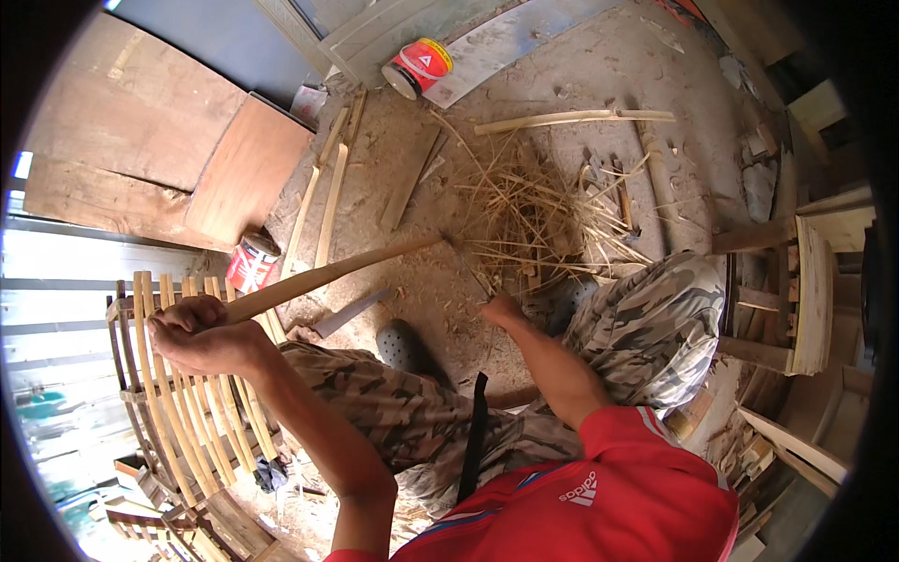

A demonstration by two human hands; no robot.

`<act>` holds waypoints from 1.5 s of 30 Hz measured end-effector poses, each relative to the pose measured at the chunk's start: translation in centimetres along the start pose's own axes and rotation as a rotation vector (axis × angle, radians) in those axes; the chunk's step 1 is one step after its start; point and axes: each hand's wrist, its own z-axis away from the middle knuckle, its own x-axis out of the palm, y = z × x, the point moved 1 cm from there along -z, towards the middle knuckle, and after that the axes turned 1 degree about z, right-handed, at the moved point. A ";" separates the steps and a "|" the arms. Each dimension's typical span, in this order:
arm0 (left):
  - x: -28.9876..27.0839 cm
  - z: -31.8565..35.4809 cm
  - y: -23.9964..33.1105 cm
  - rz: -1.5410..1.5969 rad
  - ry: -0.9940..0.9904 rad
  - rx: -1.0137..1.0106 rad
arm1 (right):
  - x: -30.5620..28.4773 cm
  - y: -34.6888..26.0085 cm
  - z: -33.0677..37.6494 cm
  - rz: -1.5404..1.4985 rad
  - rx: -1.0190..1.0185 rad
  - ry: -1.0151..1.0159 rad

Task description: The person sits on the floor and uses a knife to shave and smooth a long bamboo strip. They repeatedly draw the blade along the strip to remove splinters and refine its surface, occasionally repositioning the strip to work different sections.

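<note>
My left hand (211, 339), at the left, is closed around the near end of a long, pale split bamboo strip (332, 273). The strip slants up and away, its far end over the middle of the floor. Lower right of that end, my right hand (503, 310) is closed on a thin, dark-bladed tool that looks like a knife (475, 272). Its blade points toward the strip's far end; whether they touch I cannot tell. Just beyond my right hand lies a tangled heap of thin shavings (529, 201). Both forearms come from my red shirt.
A handsaw (348, 314) lies by my left shoe (403, 347). Left stands a slatted wooden rack (173, 403). Red cans (253, 262) and long strips (334, 192) rest beyond. Plywood sheets (131, 122) lean far left; a wooden stool (810, 295) is at right.
</note>
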 end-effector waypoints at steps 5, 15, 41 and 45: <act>0.2 0.9 -1.6 0.263 -0.035 -0.170 | 2.8 -2.2 1.8 -0.111 -0.101 0.122; 1.2 2.2 -2.7 -0.035 0.250 -0.159 | 6.2 -14.5 16.6 -0.280 -0.930 0.326; -0.3 1.9 -3.0 -0.105 -0.062 -0.036 | 0.1 -17.8 23.1 -0.126 -1.030 0.312; 0.6 2.4 -2.7 -0.105 0.006 0.034 | 1.3 -16.5 20.9 -0.173 -1.027 0.370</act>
